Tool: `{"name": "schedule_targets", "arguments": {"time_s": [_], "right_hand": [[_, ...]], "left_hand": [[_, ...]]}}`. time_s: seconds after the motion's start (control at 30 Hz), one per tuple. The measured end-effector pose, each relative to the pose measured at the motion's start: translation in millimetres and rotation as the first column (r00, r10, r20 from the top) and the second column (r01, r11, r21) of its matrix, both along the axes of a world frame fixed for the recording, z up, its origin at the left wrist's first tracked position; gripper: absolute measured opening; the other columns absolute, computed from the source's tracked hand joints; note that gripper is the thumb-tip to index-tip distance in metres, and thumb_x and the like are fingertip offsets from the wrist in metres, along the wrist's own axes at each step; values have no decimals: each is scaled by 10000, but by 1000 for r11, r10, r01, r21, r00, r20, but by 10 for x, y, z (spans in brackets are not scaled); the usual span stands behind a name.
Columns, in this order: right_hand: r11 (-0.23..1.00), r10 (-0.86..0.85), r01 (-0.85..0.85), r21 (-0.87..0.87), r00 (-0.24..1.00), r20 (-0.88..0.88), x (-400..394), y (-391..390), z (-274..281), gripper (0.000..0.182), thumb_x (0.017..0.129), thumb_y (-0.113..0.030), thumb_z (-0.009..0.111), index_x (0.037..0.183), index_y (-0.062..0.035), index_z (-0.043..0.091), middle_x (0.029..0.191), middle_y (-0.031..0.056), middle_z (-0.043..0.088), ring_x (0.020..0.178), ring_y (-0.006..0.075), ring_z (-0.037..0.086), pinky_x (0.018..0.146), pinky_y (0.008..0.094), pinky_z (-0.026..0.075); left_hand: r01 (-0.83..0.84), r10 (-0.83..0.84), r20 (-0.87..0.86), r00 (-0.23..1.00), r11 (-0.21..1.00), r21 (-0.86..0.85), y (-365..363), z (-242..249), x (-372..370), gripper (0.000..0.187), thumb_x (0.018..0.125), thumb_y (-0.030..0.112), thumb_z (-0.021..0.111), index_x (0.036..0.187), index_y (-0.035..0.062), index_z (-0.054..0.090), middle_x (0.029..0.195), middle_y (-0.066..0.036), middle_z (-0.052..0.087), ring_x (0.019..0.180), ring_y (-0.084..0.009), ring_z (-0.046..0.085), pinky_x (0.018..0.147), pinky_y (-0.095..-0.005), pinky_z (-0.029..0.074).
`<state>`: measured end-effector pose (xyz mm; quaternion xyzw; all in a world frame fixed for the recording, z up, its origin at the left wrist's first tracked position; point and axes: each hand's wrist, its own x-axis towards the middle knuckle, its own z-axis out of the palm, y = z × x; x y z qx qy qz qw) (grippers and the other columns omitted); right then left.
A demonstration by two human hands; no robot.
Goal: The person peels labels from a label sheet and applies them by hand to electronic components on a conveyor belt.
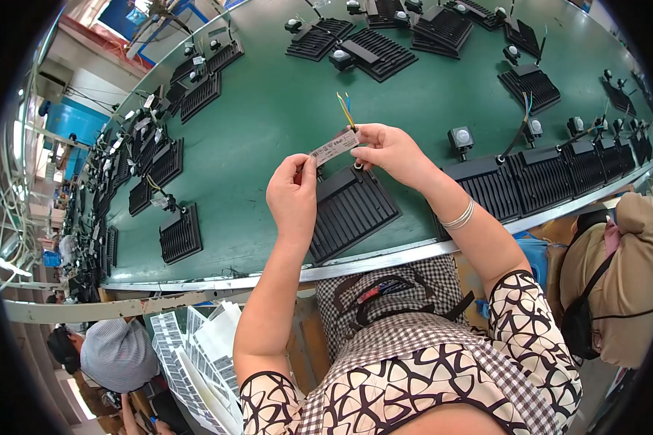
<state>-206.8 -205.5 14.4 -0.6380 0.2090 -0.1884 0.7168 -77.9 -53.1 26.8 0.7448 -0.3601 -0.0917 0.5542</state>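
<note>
A silver printed label (333,148) is stretched between my two hands, tilted up to the right. My left hand (293,192) pinches its left end between thumb and finger. At its right end, my right hand (393,154) has thumb and fingers closed on it. Just below and partly behind my hands lies a black finned floodlight (352,212), near the table's front edge. Green, yellow and blue wire ends (347,110) stick up behind the label. The top part of the floodlight is hidden by my hands and the label.
A row of finned floodlights (544,177) with sensor heads runs along the front edge at right. Single lamps (180,235) and stacks (149,163) stand at left; more lamps (377,54) lie on the far side of the green table (254,138). Label sheets (196,348) hang below left. People sit on both sides.
</note>
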Motion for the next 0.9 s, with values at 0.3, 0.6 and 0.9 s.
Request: {"name": "schedule_targets", "arguments": {"time_s": [0.3, 0.6, 0.9], "right_hand": [[999, 8, -8, -36, 1000, 2, -21, -17, -75, 442, 889, -72, 669, 1288, 74, 548, 1044, 49, 658, 816, 57, 580, 721, 213, 497], [998, 39, -36, 48, 998, -52, 125, -116, -143, 279, 898, -116, 687, 1121, 49, 653, 956, 46, 672, 811, 82, 582, 731, 230, 491], [999, -34, 34, 9, 999, -22, 111, -68, -104, 274, 873, -173, 710, 1043, 42, 696, 868, 47, 691, 743, 80, 578, 701, 227, 472]], "left_hand": [[-39, 24, 167, 986, 995, 88, 55, -107, 63, 131, 908, 127, 662, 917, -4, 667, 745, -49, 621, 642, -119, 557, 627, -272, 465], [-45, 26, 160, 987, 992, 116, 91, -137, 158, 149, 914, 148, 654, 906, -1, 662, 726, -46, 602, 624, -123, 536, 608, -280, 449], [-22, 11, 128, 992, 996, 85, 69, -149, 186, 125, 926, 122, 655, 911, -3, 656, 722, 31, 567, 638, -46, 465, 586, -217, 396]]}}
